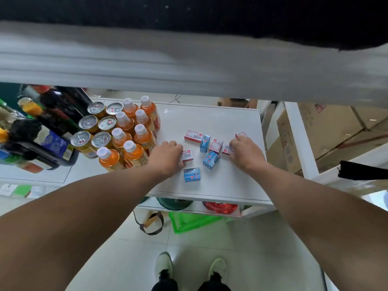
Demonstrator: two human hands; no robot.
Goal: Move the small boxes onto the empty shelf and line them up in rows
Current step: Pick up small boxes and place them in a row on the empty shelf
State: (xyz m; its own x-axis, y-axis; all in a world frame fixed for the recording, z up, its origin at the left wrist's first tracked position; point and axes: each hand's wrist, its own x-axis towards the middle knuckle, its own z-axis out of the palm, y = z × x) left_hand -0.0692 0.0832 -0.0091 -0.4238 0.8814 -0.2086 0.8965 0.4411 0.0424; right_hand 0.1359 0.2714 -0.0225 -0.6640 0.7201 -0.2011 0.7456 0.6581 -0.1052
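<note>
- Left hand [165,155]: fingers curled over red-white box [187,155] on white shelf [220,185], long axis left-right.
- Right hand [244,153]: fingers curled on second red-white box [227,149].
- Between hands: blue boxes [211,160] tilted, unaligned.
- Far left: orange bottles [134,133].

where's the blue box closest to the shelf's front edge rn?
Head view: the blue box lies flat on the white shelf, just right of the left hand, nearer than another blue box.

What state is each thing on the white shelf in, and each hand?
Left hand: grips a red-and-white box.
Right hand: grips another red box.
Blue boxes: scattered, not in rows.
Orange bottles: upright, capped.
Cans: upright, unopened.
</note>
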